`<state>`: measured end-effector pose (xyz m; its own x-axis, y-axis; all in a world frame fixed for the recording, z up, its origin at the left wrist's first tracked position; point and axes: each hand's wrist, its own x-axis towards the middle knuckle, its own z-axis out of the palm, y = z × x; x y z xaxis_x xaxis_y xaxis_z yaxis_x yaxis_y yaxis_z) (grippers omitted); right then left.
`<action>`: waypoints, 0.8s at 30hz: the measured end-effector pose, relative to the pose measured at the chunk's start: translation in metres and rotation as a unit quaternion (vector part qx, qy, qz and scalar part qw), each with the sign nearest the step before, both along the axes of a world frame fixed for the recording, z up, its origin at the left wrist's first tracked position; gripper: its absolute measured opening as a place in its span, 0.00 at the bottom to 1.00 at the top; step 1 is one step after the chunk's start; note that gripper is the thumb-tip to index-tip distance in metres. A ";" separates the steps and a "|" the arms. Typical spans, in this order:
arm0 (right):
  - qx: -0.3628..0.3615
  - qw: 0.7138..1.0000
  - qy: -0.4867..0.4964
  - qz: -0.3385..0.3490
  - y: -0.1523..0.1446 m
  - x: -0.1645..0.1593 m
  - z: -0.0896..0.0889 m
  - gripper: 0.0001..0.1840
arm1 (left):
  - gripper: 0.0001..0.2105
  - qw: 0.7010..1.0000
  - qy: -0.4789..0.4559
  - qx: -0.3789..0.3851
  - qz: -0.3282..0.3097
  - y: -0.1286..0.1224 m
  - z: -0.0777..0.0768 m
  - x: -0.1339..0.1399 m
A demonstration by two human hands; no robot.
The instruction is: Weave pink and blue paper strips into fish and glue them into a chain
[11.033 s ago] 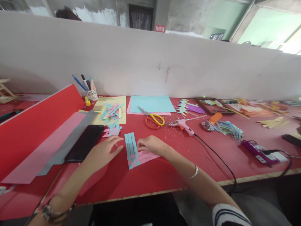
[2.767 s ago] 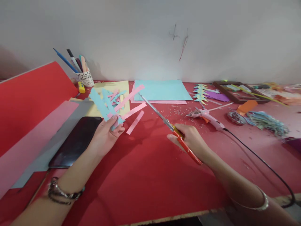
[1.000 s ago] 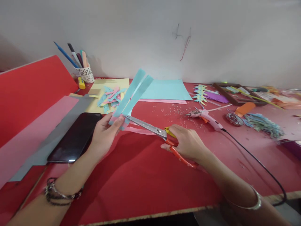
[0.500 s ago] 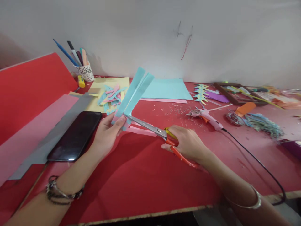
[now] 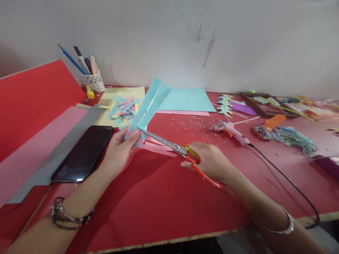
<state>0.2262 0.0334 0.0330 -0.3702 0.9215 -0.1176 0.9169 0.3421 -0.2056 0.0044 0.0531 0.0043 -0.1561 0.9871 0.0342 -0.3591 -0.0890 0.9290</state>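
Between the thumb and fingers of my left hand (image 5: 123,143) are light-blue paper strips (image 5: 156,104), tilted up and away, with pink paper under their lower end. My right hand (image 5: 208,158) is wrapped round the scissors (image 5: 168,143), which have orange and yellow handles. The closed-looking blades reach left to the strips, their tips beside my left thumb. Loose pink paper strips (image 5: 159,150) lie on the red tabletop under the blades. Behind my left hand, a pile of small blue, pink and yellow paper pieces (image 5: 125,109) rests on a yellow sheet (image 5: 106,118).
A black phone (image 5: 84,153) lies left of my left hand. Farther right are a pink glue gun (image 5: 238,135) with a black cord and a wooden tray (image 5: 267,106). A blue sheet (image 5: 190,100) and a pen cup (image 5: 95,82) stand toward the wall.
My hands, the strips and the scissors hold nearly the same pose. A pink strip under the blades now lies lower and more spread out. The view has shifted slightly.
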 end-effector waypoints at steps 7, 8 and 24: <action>0.003 1.000 0.016 0.003 -0.001 0.001 0.000 0.23 | 0.11 1.000 -0.013 -0.022 0.013 0.000 0.001 0.000; 0.003 1.000 0.019 0.003 0.000 0.001 0.000 0.23 | 0.10 0.999 -0.014 -0.028 0.017 0.001 0.002 0.000; 0.096 0.953 0.289 -0.004 0.010 0.014 -0.013 0.23 | 0.06 0.990 -0.102 -0.072 0.069 0.010 0.011 -0.005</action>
